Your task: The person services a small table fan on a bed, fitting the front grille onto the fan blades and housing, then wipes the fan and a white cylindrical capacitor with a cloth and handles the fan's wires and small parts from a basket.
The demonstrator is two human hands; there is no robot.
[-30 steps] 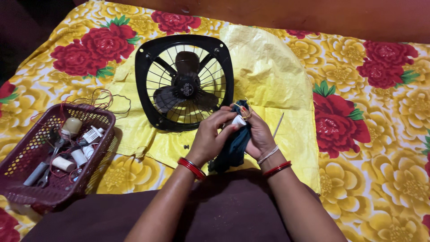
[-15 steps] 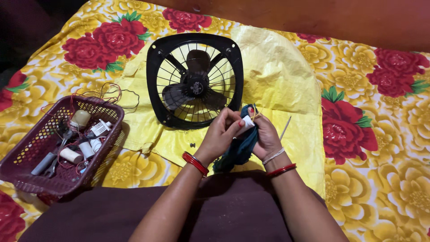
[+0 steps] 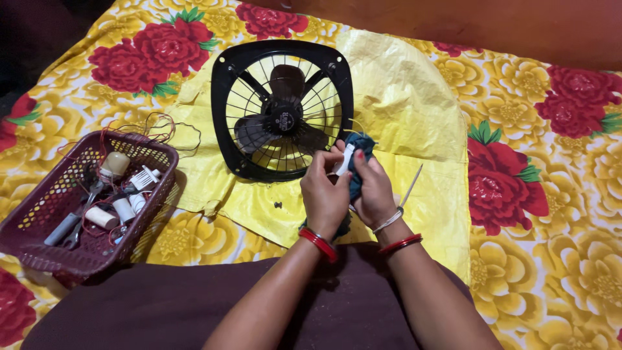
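Head view: hands [image 3: 350,191] around white piece [image 3: 344,159].

A black square-framed exhaust fan [image 3: 282,110] is seen lying flat on a yellow plastic sheet [image 3: 402,97], spread over a bedcover [image 3: 544,194] printed with red and yellow flowers. At the near left a maroon plastic basket [image 3: 39,246] is set — pliers, small white parts and thin red wires are held in it. A small dark screw [image 3: 278,205] is seen on the sheet, just near of the fan.
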